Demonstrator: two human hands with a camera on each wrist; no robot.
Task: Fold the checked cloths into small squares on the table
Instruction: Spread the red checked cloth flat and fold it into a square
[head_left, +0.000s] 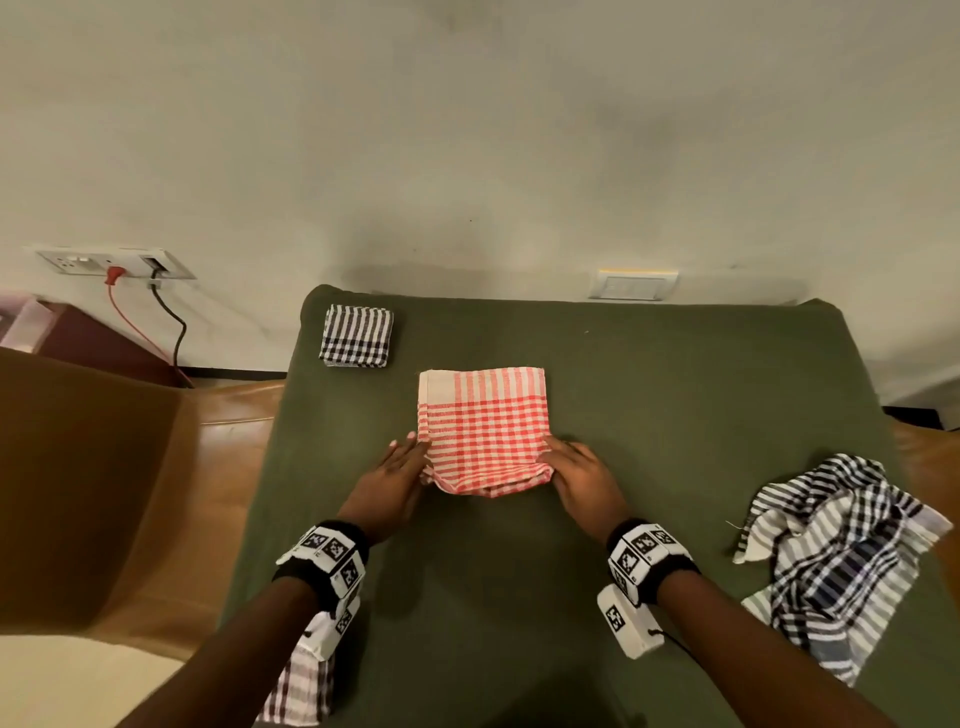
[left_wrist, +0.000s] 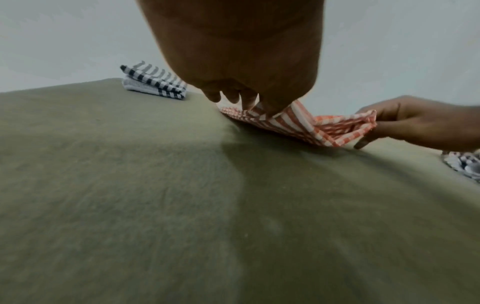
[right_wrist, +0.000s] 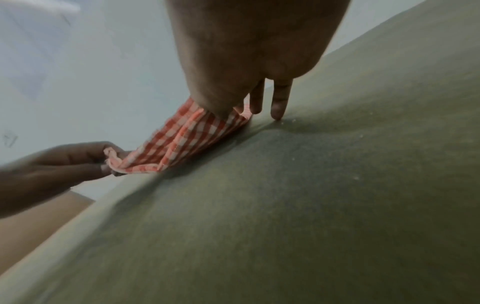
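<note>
Fingers both hands pinch red cloth near corners, lifted.

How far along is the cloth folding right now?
Done: one black checked cloth lies folded square at the table's far left. In hand: the red checked cloth, its near corners pinched by the left hand and right hand. Left: the crumpled black cloth on the right.
</note>
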